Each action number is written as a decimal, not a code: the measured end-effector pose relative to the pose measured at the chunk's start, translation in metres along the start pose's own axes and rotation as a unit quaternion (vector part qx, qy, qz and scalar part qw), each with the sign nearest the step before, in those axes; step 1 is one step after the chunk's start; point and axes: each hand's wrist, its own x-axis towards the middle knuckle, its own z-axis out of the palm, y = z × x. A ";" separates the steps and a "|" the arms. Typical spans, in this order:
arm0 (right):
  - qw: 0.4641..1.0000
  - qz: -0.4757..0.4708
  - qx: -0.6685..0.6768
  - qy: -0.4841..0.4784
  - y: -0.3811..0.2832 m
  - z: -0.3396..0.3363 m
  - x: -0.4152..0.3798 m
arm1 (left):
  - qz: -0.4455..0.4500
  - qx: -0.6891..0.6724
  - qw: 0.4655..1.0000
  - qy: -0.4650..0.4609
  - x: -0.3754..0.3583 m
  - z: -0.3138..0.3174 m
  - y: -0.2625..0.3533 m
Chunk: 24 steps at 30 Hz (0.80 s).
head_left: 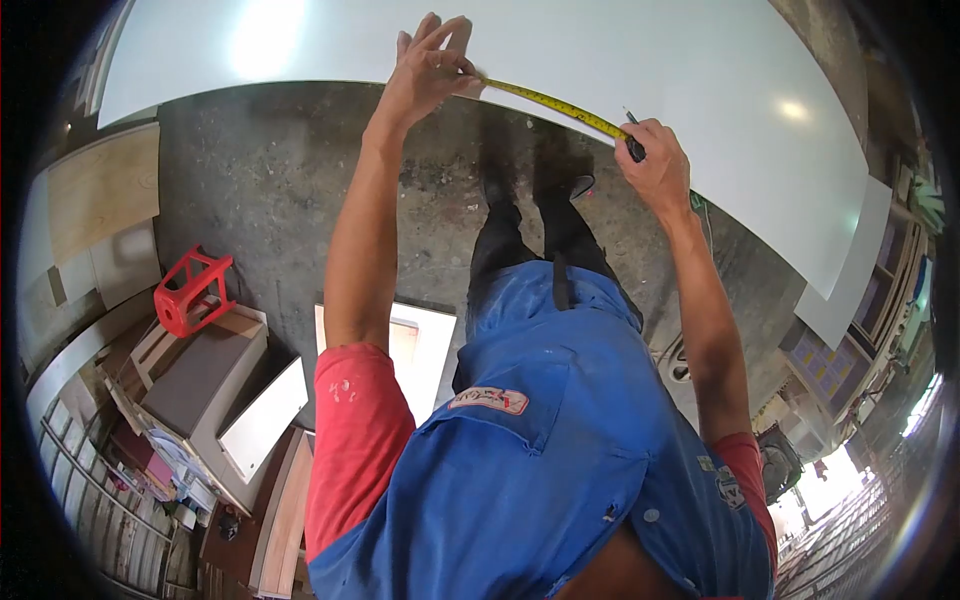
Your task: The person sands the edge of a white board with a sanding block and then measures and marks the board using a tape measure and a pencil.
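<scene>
A yellow tape measure [555,104] is pulled out along the near edge of a large white panel [640,60]. My left hand [425,75] pinches the free end of the blade between thumb and forefinger, its other fingers raised above the panel. My right hand [655,165] is closed around the dark tape case, most of which the fingers hide. A thin, dark, pointed thing like a pencil [630,115] sticks up from the same hand. Between the hands the blade runs slightly downward to the right, at the panel's edge.
Below the panel lies a grey concrete floor [270,190]. A red plastic stool [195,290] stands on the left, by cabinet parts [200,380]. Wooden boards [105,180] lean at far left. A white frame-like piece [435,345] is beside my body. More panels and shelving [880,250] stand right.
</scene>
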 end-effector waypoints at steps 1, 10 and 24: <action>1.000 -0.001 -0.002 -0.001 0.000 0.000 0.000 | -0.015 -0.050 0.999 -0.007 0.001 -0.001 -0.001; 1.000 -0.015 0.005 0.006 -0.002 -0.002 0.002 | -0.026 -0.096 0.995 -0.017 0.000 -0.004 0.000; 1.000 -0.012 0.003 0.022 -0.003 0.000 0.001 | -0.022 -0.098 0.995 -0.019 0.003 -0.006 0.002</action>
